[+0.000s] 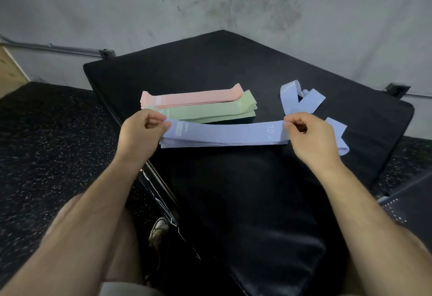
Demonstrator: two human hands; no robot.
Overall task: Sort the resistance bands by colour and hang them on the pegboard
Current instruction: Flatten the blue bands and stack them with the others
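A flat blue resistance band [224,131] stretches between my hands just above a neat stack of blue bands [210,142] on the black padded bench [233,66]. My left hand [140,132] pinches its left end and my right hand [311,134] pinches its right end. Behind it lie a green stack [210,110] and, further back, a pink stack [194,97]. Loose blue bands [301,99] lie crumpled at the right, and another loose blue band [339,137] sits partly behind my right hand. No pegboard is in view.
The bench stands against a grey concrete wall [210,3]. Speckled black rubber flooring [46,132] lies to the left and right. A shoe [159,230] shows below the bench's left edge. A dark perforated surface [402,207] is at the right.
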